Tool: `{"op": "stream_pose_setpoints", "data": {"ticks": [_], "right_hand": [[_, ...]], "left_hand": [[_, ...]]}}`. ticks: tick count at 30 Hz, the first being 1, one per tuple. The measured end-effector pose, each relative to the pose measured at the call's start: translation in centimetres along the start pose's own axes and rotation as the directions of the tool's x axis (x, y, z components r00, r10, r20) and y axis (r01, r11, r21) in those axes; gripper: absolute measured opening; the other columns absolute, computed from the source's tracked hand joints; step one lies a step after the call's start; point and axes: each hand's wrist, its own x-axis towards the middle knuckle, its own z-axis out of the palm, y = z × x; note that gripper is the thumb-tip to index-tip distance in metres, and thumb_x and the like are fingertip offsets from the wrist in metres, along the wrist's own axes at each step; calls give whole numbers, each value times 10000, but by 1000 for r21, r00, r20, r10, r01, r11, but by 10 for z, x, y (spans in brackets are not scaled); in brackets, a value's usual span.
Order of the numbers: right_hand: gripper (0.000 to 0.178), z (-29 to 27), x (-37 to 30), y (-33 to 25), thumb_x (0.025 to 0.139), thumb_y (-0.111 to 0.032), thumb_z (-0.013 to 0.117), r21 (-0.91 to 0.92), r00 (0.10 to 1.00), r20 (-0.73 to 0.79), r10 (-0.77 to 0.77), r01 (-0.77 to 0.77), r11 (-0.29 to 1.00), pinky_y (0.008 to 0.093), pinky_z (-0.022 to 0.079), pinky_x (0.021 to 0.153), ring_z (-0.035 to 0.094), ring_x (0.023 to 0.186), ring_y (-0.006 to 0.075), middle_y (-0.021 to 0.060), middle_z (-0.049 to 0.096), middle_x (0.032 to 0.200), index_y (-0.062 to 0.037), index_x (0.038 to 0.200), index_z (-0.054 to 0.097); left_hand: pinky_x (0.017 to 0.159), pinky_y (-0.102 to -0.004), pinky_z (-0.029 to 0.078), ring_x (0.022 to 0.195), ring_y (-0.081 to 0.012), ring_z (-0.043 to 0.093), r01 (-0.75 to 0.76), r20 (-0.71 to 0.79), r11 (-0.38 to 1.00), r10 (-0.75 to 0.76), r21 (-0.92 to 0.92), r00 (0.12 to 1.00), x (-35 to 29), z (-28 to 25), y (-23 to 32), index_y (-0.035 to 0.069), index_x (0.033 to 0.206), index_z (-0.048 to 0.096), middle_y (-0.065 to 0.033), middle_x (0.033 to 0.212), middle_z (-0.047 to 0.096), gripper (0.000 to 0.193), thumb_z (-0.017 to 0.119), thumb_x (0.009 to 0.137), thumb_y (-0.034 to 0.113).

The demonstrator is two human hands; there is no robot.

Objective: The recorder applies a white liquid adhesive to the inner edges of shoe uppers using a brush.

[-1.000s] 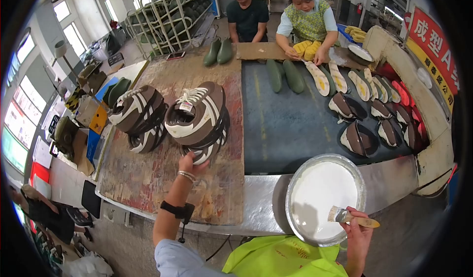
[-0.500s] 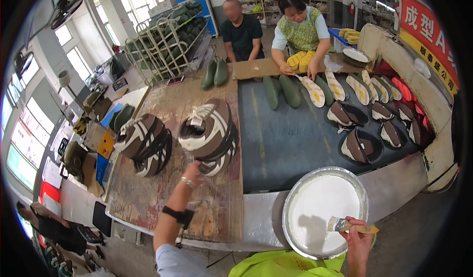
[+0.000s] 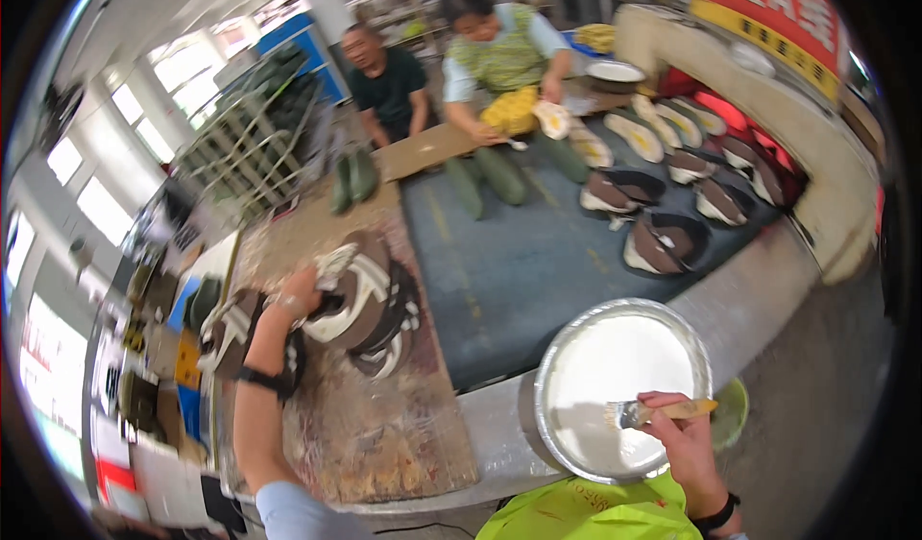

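My left hand [image 3: 299, 293] is at the left side of the right-hand stack of brown and white shoe uppers [image 3: 369, 286], by the white laces of the top one. Its fingers are blurred, so their grip cannot be made out. My right hand [image 3: 676, 444] is closed round the wooden handle of a paintbrush [image 3: 680, 409]. The bristles are over a metal basin [image 3: 545, 413] of white liquid, low at its surface; whether they touch it is unclear. A second stack of shoe uppers [image 3: 230, 334] stands left of my left forearm, partly hidden by it.
A dark conveyor belt [image 3: 499, 290] bears green shoe lasts [image 3: 499, 175], pale insoles [image 3: 634, 140] and several brown uppers [image 3: 663, 242]. Across it, a person in a patterned apron [image 3: 495, 55] handles insoles; another person [image 3: 387, 89] sits beside. Right stands a beige machine [image 3: 816, 185].
My left hand has moved from low by the right-hand stack up to its top upper's laces. The brush stays in my right hand, over the basin. The whole view has shifted and tilted.
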Motion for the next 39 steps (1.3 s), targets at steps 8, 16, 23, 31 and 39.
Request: {"op": "stream_pose_setpoints", "data": {"ticks": [8,16,23,31,39], "right_hand": [[154,-22,-25,0,901,-8,535,17,998,4,-56,56,998,318,515,862,592,975,176,132,583,1135,31,1045,575],[144,-51,19,51,886,-70,580,-258,991,-70,-113,91,962,275,525,735,616,853,125,77,646,968,15,992,628],[133,-54,70,77,869,-139,585,-605,989,-45,-142,87,792,321,502,611,649,831,199,122,650,901,-44,934,652],[136,-54,73,50,879,-112,573,-499,994,72,-86,110,860,273,489,730,630,823,144,106,664,920,-34,970,638],[100,-43,68,36,878,-34,574,-220,929,260,-264,323,920,255,477,827,612,934,139,89,653,1019,10,958,614]], "left_hand": [[853,-467,475,951,-403,608,-134,-454,974,38,-181,890,-93,-36,-30,-16,1257,488,-264,1095,598,470,520,789,24],[841,-422,481,943,-354,604,-354,-855,928,273,114,442,-242,19,94,-69,1196,512,-241,1066,604,473,645,863,240],[866,-363,459,961,-278,581,-588,-635,592,159,-551,756,-234,79,233,-7,1147,523,-179,1058,585,352,635,814,2],[821,-330,470,907,-224,586,-369,-243,424,323,-827,915,-197,67,257,46,1102,498,-132,991,574,335,676,821,89],[879,-344,460,985,-236,587,-517,-359,46,668,-855,652,-153,43,319,44,1084,498,-141,1057,578,304,624,815,-23]]}}
